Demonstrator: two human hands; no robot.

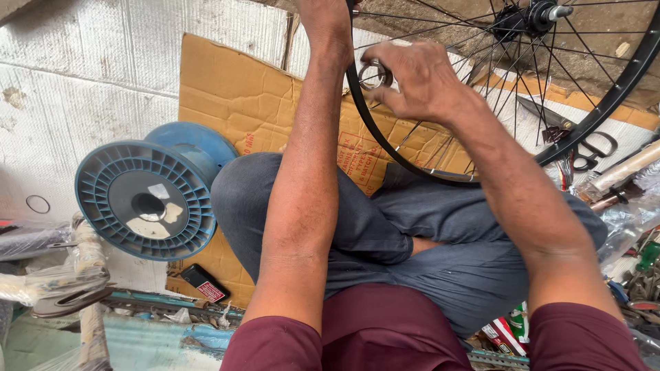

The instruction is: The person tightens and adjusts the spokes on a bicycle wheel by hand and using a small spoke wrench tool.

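Note:
A black spoked bicycle wheel (605,103) stands in front of my crossed legs, its hub (533,15) at the top right. My right hand (416,79) pinches a small round metal spoke tool (375,73) against the rim on the wheel's left side. My left hand (323,17) reaches up along the rim and is mostly cut off by the top edge, so its grip is hidden.
A blue plastic spool (148,196) lies on its side at the left, on flattened cardboard (240,96). Scissors (591,148) and wrapped parts lie at the right. A small black box (204,282) sits near my left knee. A plastic-wrapped frame part (75,275) is at far left.

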